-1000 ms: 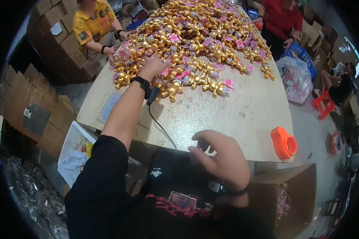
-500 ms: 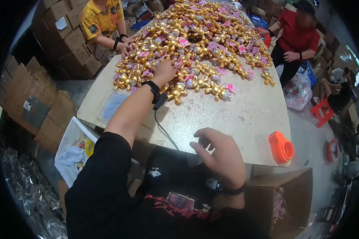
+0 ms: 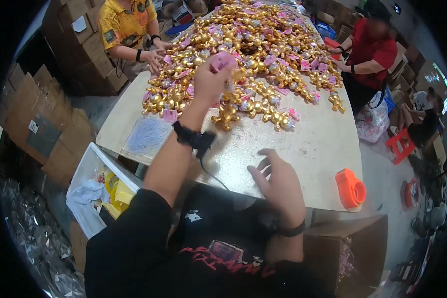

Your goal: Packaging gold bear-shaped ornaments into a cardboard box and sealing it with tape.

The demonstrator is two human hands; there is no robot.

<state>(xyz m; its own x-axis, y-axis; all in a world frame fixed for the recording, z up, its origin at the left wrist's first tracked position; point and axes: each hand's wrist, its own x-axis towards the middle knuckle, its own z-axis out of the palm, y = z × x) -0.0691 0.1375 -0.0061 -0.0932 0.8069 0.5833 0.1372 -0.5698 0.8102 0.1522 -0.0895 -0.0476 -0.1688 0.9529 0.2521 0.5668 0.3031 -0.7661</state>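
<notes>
Head view: the left hand [image 3: 208, 85] was raised over the near left part of the pile of gold figures [image 3: 256, 47], its fingers pinched on a pink tag [image 3: 224, 60]. A gold figure [image 3: 239, 75], blurred, showed just beside the fingertips; whether it hung from the tag could not be told. The pile covered the far part of the pale table [image 3: 318, 149], with more pink tags scattered through it.

The right hand [image 3: 281, 185] was over the near edge of the table, well apart from the pile, fingers curled and a narrow gap between thumb and fingertips.

A black wristband [image 3: 191, 137] circled the left wrist; a thin cable [image 3: 214, 177] ran from its module toward the near edge. A bluish patch [image 3: 146, 135] lay at the table's near left, an orange ring-shaped tool [image 3: 350, 188] at its near right corner.

Near left, a white bin [image 3: 115, 164] held a pale cloth [image 3: 88, 193] and yellow rings [image 3: 120, 195]. Near right stood a cardboard box [image 3: 365, 258]. Far left, a co-worker in a yellow shirt [image 3: 125, 22] had both hands at the pile's edge; far right, a person in red [image 3: 375, 49] stood beside the table.
</notes>
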